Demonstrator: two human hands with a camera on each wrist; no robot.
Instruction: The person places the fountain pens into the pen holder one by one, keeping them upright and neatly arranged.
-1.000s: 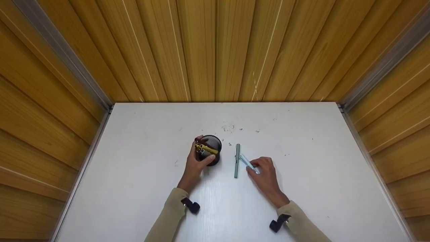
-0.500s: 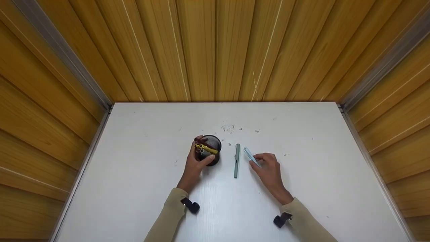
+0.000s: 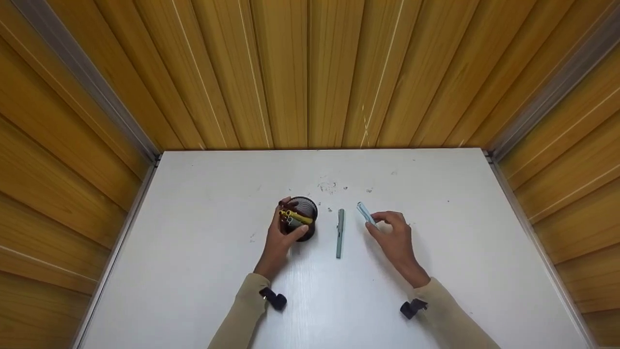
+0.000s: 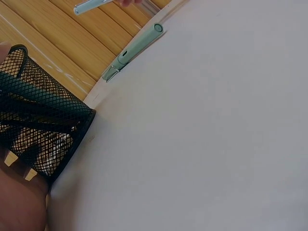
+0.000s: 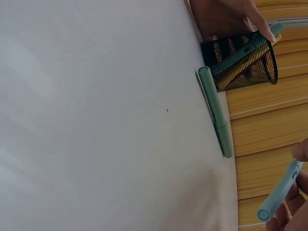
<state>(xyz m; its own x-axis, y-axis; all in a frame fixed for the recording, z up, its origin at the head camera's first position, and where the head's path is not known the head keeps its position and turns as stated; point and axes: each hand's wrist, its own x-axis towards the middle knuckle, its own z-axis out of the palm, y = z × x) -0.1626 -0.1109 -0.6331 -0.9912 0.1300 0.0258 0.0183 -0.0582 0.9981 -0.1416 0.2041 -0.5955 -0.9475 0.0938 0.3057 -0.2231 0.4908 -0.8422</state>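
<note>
My left hand (image 3: 281,242) grips a black mesh pen holder (image 5: 236,62), thumb on the near side of its rim. Several pens stand inside it, among them a yellow pen (image 3: 299,216), a green one and a dark red one, leaning toward the left hand. In my right hand (image 3: 395,240) a light blue pen (image 3: 366,213) is pinched between thumb and fingers, held above the table and tilted. The right wrist view shows the end of that pen clear of the surface. Between the hands a grey-green pen (image 3: 340,233) with a clip lies on the table.
The white table (image 3: 218,203) has small dark marks (image 3: 327,186) beyond the pens. Wood-patterned panels (image 3: 286,72) stand along its back and sides. A small black camera is strapped to each wrist.
The right hand has carried the light blue pen away from the grey-green one, rightward and toward the back. The left hand and pen holder have stayed in place.
</note>
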